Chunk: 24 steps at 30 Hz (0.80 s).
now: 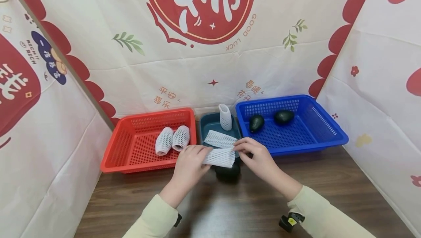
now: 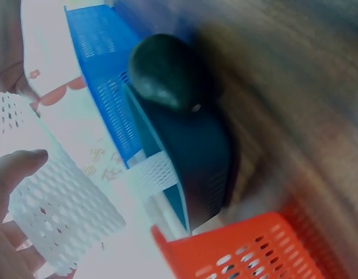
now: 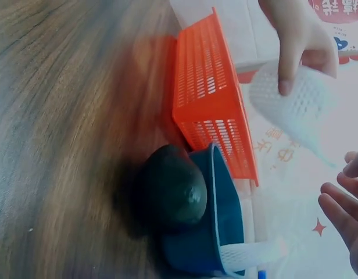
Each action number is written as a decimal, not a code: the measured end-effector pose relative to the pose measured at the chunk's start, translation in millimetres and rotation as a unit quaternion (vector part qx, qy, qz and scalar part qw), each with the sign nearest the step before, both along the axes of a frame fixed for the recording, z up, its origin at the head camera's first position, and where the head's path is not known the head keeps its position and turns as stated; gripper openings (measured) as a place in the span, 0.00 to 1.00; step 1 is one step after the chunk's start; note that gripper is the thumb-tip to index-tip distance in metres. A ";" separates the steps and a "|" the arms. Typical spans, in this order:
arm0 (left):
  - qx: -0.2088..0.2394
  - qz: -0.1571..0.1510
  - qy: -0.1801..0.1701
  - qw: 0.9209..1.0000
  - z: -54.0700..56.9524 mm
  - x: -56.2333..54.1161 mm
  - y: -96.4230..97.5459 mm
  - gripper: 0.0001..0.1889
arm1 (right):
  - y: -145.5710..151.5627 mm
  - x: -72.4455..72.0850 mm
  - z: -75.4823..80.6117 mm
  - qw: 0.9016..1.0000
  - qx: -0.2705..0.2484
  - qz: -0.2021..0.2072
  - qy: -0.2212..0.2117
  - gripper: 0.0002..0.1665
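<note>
My left hand [image 1: 192, 163] grips a flattened white foam net sleeve [image 1: 219, 157], its thumb lying along the mesh in the left wrist view. At the sleeve's right end is my right hand [image 1: 260, 157], fingers loosely bent and fingertips close to the mesh edge. In the right wrist view those fingers [image 3: 344, 200] look slightly spread. A dark green avocado [image 1: 227, 173] lies on the wooden table below the sleeve, against the near side of a teal tray [image 3: 217, 192]. That tray [image 1: 208, 120] holds one flat foam sleeve [image 1: 219, 139] and one standing upright [image 1: 225, 117].
To the left stands a red basket [image 1: 113, 150] with two foam-wrapped pieces [image 1: 164, 141] in it. A blue basket [image 1: 315, 135] on the right contains two bare avocados [image 1: 283, 116]. Printed cloth walls [image 1: 197, 73] enclose the table [image 1: 210, 208] at the back and sides.
</note>
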<state>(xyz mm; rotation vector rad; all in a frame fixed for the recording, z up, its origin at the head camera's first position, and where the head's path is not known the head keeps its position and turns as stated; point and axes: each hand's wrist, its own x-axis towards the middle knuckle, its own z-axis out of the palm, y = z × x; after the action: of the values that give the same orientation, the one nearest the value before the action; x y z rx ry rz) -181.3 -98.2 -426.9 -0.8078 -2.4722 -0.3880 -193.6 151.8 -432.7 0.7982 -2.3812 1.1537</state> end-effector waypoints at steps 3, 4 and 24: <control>0.012 0.004 0.002 1.000 4.9 0.1 -6.2 0.27 | 2.7 0.9 -4.5 1.000 -0.001 -0.007 -0.012 0.14; 0.012 0.008 0.002 1.000 6.0 -0.2 -8.2 0.28 | 3.3 1.3 -7.3 1.000 0.001 -0.009 -0.020 0.14; 0.009 0.060 0.003 0.998 5.3 0.6 -30.9 0.28 | -8.5 -5.9 -80.3 0.931 0.210 -0.126 -0.271 0.42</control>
<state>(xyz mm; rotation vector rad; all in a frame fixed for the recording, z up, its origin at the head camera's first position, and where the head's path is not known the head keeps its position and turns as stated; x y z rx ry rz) -180.7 -129.1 -421.5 -0.6482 -2.4928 -0.3639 -199.5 143.3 -513.1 0.2795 -3.1439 0.8414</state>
